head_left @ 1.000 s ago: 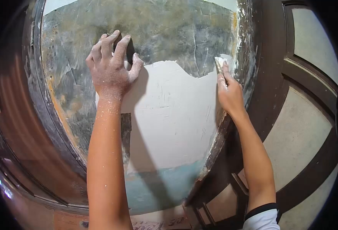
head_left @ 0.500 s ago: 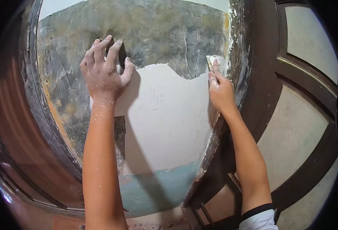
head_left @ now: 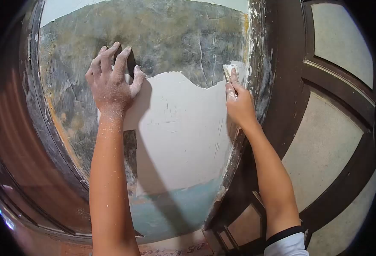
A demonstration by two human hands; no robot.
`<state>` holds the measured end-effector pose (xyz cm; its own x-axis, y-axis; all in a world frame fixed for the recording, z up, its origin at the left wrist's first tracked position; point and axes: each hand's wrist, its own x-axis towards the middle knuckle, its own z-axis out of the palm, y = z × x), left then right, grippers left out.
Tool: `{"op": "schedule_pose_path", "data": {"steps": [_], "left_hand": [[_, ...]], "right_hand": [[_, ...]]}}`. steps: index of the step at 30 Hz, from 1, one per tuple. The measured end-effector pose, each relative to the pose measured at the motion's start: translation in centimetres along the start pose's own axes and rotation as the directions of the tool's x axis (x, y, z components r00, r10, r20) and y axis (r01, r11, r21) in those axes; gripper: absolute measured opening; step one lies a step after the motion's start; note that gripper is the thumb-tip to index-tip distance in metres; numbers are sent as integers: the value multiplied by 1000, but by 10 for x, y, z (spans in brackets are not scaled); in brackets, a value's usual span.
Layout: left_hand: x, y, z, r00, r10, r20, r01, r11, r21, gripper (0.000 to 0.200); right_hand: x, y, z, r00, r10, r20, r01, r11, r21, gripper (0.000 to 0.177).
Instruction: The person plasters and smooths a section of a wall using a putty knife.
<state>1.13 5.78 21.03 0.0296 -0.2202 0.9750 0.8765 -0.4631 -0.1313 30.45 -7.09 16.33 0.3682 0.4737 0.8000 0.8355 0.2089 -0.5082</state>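
My left hand (head_left: 114, 87), coated in pale dust, rests with fingers spread on the wall (head_left: 162, 34) at the top left edge of a white patch (head_left: 179, 136). Its fingertips reach the bare grey-brown surface; what lies under the palm is hidden. Near the right side of the wall, my right hand (head_left: 241, 100) is closed round a small scraper (head_left: 227, 72). White paste covers the scraper's end, which lies against the wall just above the patch's top edge. The hand hides most of the tool.
A worn wooden frame (head_left: 258, 51) with flaking white paint runs down the right of the wall. Beyond it stands dark wooden panelling (head_left: 290, 81) with pale panels. Brown wood (head_left: 30, 141) lies to the left, and a blue-green band (head_left: 179, 209) crosses the wall below the patch.
The whole scene has shifted slightly left in view. My right hand and the scraper sit a touch lower; both hands keep the same pose.
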Motion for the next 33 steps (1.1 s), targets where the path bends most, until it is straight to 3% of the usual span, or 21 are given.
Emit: {"op": "schedule_pose_path", "data": {"steps": [1,3,6,13,14,17,19,26,33], "left_hand": [[2,-1,0,1000,1,-12,-1,1000,1,49],[2,1,-1,1000,-11,2,11,1000,0,48],[2,-1,-2,1000,-5,-5,5,1000,1,50],[0,-2,-2,999,-7,31,7,1000,-8,50],[0,-1,-3,1000,-6,23,6,1000,-10,50],[1,-1,-3,1000,-12,28,12,1000,1,50],[1,-2,-1,1000,-14,5,14,999,-29,51],[1,-2,-2,1000,1,23,-1,1000,-9,51],[-1,-6,2,1000,9,22,-9,1000,8,50]], "right_hand": [[1,0,2,999,-38,-20,38,999,-4,49],[-7,0,2,999,39,2,-39,999,23,52],[-3,8,5,997,-78,-15,78,997,-20,55],[-16,10,1,999,36,18,-35,998,-53,54],[-15,23,5,996,-81,-36,80,996,-26,54],[-14,17,1,999,-30,-27,29,1000,-6,54],[-13,22,5,993,-93,-70,93,996,-6,54],[-17,9,2,997,81,16,-76,977,-197,55],[-16,-1,-8,988,145,54,-123,945,-303,57]]}}
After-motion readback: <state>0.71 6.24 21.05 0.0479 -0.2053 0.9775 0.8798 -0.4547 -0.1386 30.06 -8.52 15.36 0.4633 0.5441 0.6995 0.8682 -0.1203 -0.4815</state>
